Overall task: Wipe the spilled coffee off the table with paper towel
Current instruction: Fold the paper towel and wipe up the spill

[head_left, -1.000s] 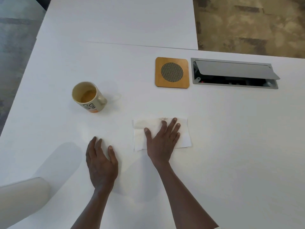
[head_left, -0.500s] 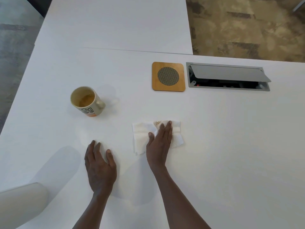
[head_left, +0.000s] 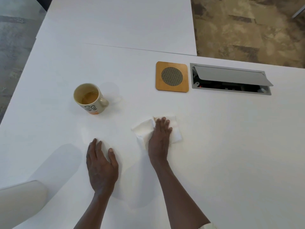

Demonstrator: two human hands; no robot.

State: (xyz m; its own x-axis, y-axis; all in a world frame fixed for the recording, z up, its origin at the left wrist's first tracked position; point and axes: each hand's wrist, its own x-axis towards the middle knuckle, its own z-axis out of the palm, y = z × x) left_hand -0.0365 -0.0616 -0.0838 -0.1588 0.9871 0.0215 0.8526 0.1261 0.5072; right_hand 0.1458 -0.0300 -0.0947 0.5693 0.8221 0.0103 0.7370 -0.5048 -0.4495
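Right hand (head_left: 159, 141), fingers straight, presses the stained paper towel (head_left: 142, 131). Left hand (head_left: 102, 166), at 8 o'clock, lies flat, empty. No puddle visible: wiping probably nearly complete.

Two hands show: the left hand (head_left: 101, 164) at lower centre, the right hand (head_left: 159, 139) mid-frame. On the surface (head_left: 222, 154) I count one paper towel (head_left: 143, 131), one mug (head_left: 89, 98), one wooden coaster (head_left: 172, 76) and one cable hatch (head_left: 231, 79).

Office, white table (head_left: 214, 146) with cable hatch (head_left: 231, 80), carpet tile floor (head_left: 247, 27)
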